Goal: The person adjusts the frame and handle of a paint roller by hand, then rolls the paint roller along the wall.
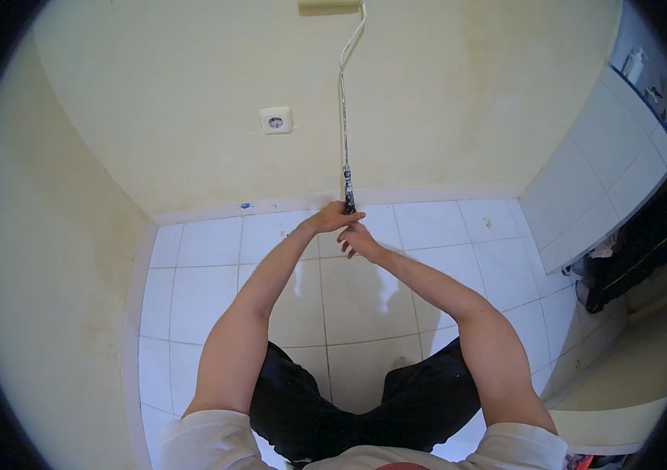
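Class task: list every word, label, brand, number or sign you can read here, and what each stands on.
No text can be read anywhere in this view.
Paint roller handle: no lettering made out.
Wall socket: no lettering made out.
White bottle: too small and blurred to tell.
White T-shirt: red patch cut off; no letters made out.

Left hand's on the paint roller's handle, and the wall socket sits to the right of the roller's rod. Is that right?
Not quite: the wall socket sits to the left of the roller's rod, as the head view shows. The left hand is indeed on the paint roller's handle.
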A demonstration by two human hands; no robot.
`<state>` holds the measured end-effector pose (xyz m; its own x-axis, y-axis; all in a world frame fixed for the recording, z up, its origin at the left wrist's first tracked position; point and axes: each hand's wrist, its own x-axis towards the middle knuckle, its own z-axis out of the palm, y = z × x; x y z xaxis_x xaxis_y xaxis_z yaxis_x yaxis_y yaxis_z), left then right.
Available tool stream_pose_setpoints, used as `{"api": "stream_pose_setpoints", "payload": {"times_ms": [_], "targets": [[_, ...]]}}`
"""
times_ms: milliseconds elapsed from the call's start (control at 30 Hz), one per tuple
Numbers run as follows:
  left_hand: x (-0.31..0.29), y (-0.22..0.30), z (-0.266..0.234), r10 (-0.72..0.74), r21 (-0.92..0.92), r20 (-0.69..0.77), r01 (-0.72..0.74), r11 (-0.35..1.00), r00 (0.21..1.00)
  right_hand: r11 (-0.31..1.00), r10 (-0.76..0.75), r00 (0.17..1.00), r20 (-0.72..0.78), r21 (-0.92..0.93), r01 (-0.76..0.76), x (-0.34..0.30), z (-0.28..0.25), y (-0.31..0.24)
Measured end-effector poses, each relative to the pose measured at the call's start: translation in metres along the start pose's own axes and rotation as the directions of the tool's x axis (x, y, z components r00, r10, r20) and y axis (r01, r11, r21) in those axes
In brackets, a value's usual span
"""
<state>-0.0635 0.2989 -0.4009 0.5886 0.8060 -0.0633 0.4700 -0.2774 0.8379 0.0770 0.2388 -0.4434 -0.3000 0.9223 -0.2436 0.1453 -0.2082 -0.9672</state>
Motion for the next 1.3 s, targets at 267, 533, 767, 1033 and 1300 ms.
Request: {"api": "stream_pose_setpoints", "payload": {"times_ms": [267, 533, 767, 1033, 1300], "targets": [[-0.002, -0.018, -0.016, -0.144, 0.094, 0.066, 0.137, 0.986, 0.987, 0.313, -0.154, 0.975, 0.157, -0.929, 0.199, -0.001, 0.014, 0.014], [-0.004, 0.015, -0.009, -0.079, 0.135, 0.250, 0.046, 0.990, 0.965, 0.155, -0.075, 0.976, 0.206, -0.964, 0.215, 0.004, -0.011, 0.016], [0.016, -0.028, -0.010, -0.244, 0.317, 0.315, 0.141, 0.938, 0.917, 0.100, -0.124, 0.950, 0.288, -0.949, 0.300, -0.006, 0.000, 0.021], [0.016, -0.025, -0.028, -0.252, 0.354, 0.477, 0.078, 0.932, 0.842, 0.068, 0.041, 0.949, 0.312, -0.949, 0.309, -0.018, -0.004, 0.047], [-0.005, -0.031, -0.038, -0.454, 0.552, 0.436, 0.167, 0.817, 0.777, 0.036, 0.217, 0.896, 0.387, -0.921, 0.389, -0.064, 0.025, 0.068]]}}
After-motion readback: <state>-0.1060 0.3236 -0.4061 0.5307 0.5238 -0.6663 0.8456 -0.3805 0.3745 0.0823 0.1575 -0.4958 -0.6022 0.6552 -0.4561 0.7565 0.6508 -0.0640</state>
